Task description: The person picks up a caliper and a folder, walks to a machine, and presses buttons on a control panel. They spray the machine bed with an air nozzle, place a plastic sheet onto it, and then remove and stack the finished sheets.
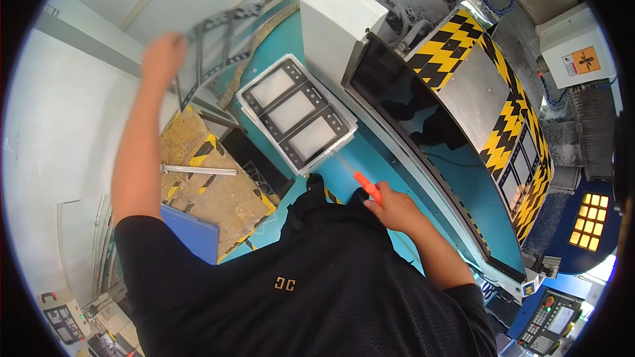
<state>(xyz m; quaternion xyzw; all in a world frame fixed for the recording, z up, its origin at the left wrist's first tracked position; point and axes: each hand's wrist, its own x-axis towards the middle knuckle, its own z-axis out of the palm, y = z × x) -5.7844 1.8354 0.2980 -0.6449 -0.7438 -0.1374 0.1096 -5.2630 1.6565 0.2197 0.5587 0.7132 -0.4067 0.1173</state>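
Raised at the upper left, my left hand (163, 59) is closed on the edge of a thin black-framed panel (221, 46) with clear windows. The panel is tilted and smeared by motion. My right hand (395, 209), low and right of the middle, is wrapped round an orange-handled tool (368, 187). Its thin shaft points up and left, and its tip is too faint to make out. Between my hands lies a stack of similar panels (260, 118), the top one with three pale windows in a black border. Neither hand touches this stack.
A machine with a dark glass door (403, 92) stands on the right. Yellow-and-black tape surrounds a metal plate (473, 89) inside, with another framed panel (518, 175). On the left are a worn wooden board (218, 205) and a blue sheet (192, 231). Control panels (550, 322) sit low down.
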